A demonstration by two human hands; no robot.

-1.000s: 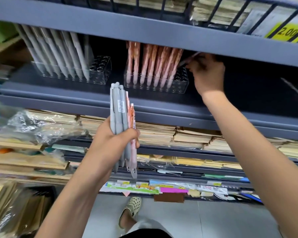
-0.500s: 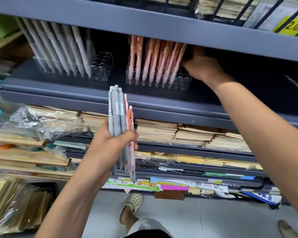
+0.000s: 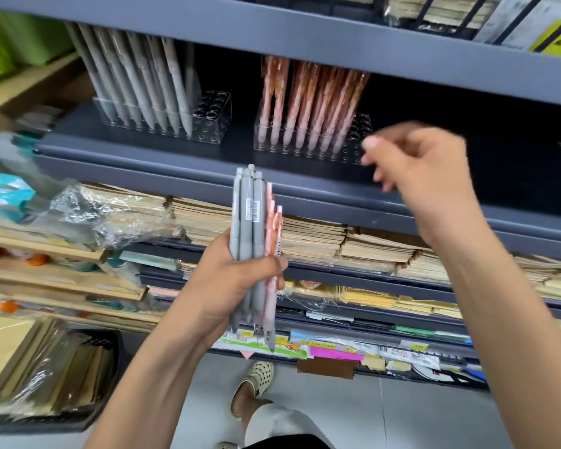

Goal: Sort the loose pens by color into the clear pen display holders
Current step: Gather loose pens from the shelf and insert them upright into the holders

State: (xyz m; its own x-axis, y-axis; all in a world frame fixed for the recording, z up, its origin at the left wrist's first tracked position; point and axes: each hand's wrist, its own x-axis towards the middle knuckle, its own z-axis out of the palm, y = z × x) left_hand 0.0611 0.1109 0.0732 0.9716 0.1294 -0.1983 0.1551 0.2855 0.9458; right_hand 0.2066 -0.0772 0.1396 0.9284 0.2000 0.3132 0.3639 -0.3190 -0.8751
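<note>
Barcode stickers [image 3: 252,209], too small to read, mark the bundle of grey and pink-patterned click pens [image 3: 245,228] gripped upright in the left hand [image 3: 221,286]. The blurred right hand [image 3: 418,179] hangs loosely curled and empty just before the clear plastic holder of pink pens [image 3: 305,147]. Beside that, the clear holder of grey pens [image 3: 208,124] stands on the dark grey metal shelf [image 3: 143,163]. A yellow price tag [image 3: 557,43] above reads "2.0".

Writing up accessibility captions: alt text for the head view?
The left hand grips an upright bundle of gray and pink pens in front of a gray shelf. The blurred right hand, holding nothing, hovers by the clear holder of pink pens; a second clear holder to the left holds gray pens.
</note>
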